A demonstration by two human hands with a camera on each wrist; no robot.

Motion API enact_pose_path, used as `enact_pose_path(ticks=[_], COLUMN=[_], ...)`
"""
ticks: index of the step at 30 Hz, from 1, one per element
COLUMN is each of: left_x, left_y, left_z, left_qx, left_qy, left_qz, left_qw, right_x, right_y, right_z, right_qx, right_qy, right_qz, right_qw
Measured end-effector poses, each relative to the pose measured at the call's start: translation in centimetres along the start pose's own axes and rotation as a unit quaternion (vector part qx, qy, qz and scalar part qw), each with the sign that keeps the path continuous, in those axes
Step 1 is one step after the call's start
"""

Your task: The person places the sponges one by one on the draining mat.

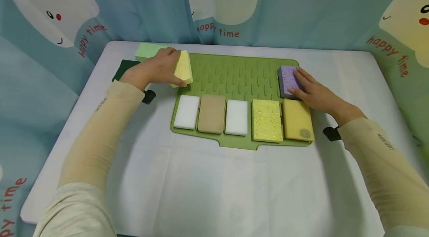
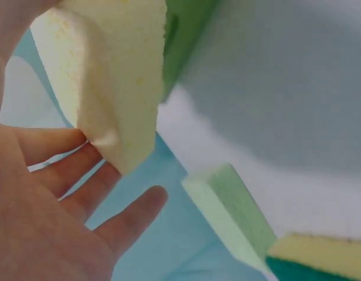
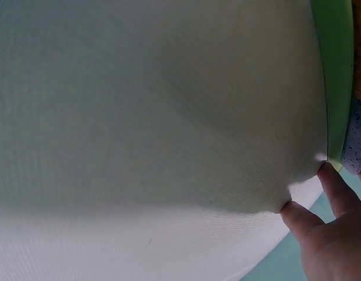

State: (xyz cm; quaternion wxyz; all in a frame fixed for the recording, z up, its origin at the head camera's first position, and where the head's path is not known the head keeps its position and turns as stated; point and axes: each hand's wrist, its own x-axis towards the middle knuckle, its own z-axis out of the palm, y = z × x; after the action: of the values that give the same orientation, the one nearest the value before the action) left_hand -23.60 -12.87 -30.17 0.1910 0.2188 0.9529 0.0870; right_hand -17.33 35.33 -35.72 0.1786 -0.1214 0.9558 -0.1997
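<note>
My left hand (image 1: 159, 67) grips a pale yellow sponge (image 1: 183, 68) that tilts on edge over the upper left corner of the green mat (image 1: 234, 75). In the left wrist view, the fingers reach along the side of the sponge (image 2: 119, 70), the little finger standing off it. At the mat's upper right lies a purple sponge (image 1: 288, 79) with a dark underside. My right hand (image 1: 318, 93) rests at its right side with spread fingers, thumb near its lower end. The right wrist view shows two fingertips (image 3: 290, 208) against the white tabletop.
Along the mat's front row lie a white sponge (image 1: 186, 112), a tan sponge (image 1: 212, 114), another white sponge (image 1: 236, 117), a speckled yellow sponge (image 1: 267, 120) and a plain yellow sponge (image 1: 297, 119). Behind my left wrist are a light green sponge (image 1: 145, 51) and a dark green scouring sponge (image 1: 124, 68).
</note>
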Motion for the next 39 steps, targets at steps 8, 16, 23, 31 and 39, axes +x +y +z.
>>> enact_pose_path(ticks=[8,16,23,31,39], left_x=[1.6,2.7,3.4,4.4,5.5], left_y=[1.9,3.8,5.6,8.2,10.4], left_z=[1.0,1.7,2.0,2.2,1.9], left_qx=[-0.005,-0.017,-0.013,-0.008,0.022], left_qy=[0.034,0.031,0.023,0.019,-0.001], left_qz=[0.039,0.049,0.07,0.115,0.127], left_qw=[0.9986,0.9982,0.9972,0.9931,0.9916], right_x=[0.1,0.1,0.1,0.2,0.1], right_y=[0.1,-0.1,-0.3,-0.2,-0.2], right_z=[0.3,0.4,0.5,0.6,0.5], right_qx=[0.01,0.011,0.01,0.014,0.019], right_qy=[-0.003,0.001,0.001,0.003,0.005], right_qz=[0.004,0.0,0.003,0.005,0.002], right_qw=[1.0,1.0,1.0,1.0,1.0])
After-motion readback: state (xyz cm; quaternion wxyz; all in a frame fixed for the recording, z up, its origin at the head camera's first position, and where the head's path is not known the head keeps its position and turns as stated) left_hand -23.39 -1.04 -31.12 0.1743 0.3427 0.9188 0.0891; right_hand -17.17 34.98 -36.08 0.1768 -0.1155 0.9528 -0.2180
